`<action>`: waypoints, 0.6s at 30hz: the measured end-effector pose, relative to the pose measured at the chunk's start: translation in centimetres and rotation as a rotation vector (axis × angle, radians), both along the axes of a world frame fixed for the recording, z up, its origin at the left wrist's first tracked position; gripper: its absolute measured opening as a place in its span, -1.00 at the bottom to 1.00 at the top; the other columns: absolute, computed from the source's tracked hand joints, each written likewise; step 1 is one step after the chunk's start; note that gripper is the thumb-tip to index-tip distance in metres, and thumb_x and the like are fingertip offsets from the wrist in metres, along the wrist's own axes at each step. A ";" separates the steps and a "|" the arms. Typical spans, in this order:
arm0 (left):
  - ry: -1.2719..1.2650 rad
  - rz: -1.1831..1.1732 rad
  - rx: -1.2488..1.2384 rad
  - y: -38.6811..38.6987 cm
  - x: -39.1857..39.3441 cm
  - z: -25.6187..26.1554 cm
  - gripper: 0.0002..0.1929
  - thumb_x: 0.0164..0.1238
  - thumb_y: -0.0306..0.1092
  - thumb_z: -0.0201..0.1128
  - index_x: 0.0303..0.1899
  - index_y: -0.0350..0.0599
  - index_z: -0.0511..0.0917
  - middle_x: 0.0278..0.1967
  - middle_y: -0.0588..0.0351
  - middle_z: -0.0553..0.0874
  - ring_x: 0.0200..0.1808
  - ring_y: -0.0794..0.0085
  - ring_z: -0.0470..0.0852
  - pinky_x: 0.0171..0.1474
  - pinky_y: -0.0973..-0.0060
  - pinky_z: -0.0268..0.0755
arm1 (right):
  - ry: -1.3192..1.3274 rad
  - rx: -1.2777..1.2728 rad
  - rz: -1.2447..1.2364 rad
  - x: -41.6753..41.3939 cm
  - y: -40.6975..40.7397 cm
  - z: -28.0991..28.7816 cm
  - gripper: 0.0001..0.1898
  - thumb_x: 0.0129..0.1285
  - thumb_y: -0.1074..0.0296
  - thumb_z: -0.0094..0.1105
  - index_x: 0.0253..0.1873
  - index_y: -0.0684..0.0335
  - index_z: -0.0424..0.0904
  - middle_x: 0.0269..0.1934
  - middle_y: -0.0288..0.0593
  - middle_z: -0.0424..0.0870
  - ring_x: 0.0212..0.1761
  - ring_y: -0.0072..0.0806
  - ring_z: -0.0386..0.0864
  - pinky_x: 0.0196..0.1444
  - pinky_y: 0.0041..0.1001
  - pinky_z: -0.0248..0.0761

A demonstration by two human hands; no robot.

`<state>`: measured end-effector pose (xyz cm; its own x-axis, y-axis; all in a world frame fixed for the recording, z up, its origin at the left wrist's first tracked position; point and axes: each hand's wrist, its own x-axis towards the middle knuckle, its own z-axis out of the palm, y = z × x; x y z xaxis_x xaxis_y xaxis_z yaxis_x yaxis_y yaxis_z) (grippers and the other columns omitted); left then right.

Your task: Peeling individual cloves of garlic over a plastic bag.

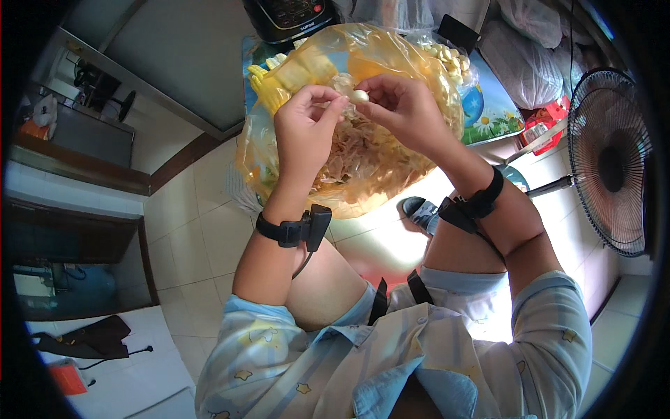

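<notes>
My right hand (400, 110) holds a peeled pale garlic clove (360, 96) between thumb and fingertips. Close beside it, my left hand (312, 112) has its thumb and forefinger pinched at the clove's left side; whether a scrap of skin is between them I cannot tell. Both hands are above an open yellow plastic bag (387, 52) on a small table. Loose papery garlic skins (361, 149) fill the bag's lower part. Whitish pieces, partly hidden, lie just behind the fingertips. A clear bag of peeled cloves (450, 60) sits at the bag's upper right.
A black Supor appliance (290, 21) stands at the table's back left, with a yellow cloth-like item (259, 78) below it. A dark phone-like object (458, 32) is at the back right. A standing fan (610, 162) is at the right, near stuffed plastic bags (523, 68).
</notes>
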<state>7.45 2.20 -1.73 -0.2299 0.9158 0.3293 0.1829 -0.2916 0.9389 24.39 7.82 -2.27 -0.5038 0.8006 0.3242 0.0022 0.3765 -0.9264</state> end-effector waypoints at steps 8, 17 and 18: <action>0.165 -0.054 0.079 -0.2 -0.8 -0.2 -0.88 0.30 -0.57 0.29 -0.15 -0.28 0.67 -0.28 0.09 0.71 -0.35 0.52 0.70 -0.28 0.61 0.56 | 0.083 -0.053 0.053 -0.4 0.3 -1.3 -0.77 0.30 0.44 0.29 -0.02 0.41 0.60 -0.32 -0.35 0.66 -0.32 -0.71 0.56 -0.23 -0.62 0.47; 0.223 -0.044 0.409 -1.3 0.5 0.6 -0.85 0.18 -0.63 0.38 -0.20 -0.27 0.72 -0.24 0.08 0.70 -0.28 0.50 0.69 -0.23 0.62 0.56 | 0.284 -0.258 0.249 0.7 -1.2 0.5 -0.69 0.37 0.41 0.24 0.15 0.37 0.54 -0.05 -0.23 0.67 -0.08 -0.61 0.61 -0.06 -0.57 0.50; 0.219 -0.019 0.393 -1.7 0.7 0.8 -0.84 0.16 -0.64 0.39 -0.21 -0.27 0.72 -0.24 0.08 0.70 -0.27 0.51 0.68 -0.23 0.63 0.55 | 0.326 -0.279 0.267 0.8 -1.6 0.8 -0.69 0.37 0.41 0.23 0.16 0.37 0.54 -0.07 -0.23 0.68 -0.10 -0.61 0.63 -0.11 -0.59 0.51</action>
<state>8.13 0.52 -0.94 -0.1002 0.7148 0.6921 0.3566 -0.6236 0.6957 25.21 6.18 -1.51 -0.6114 0.7360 0.2907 -0.3666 0.0622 -0.9283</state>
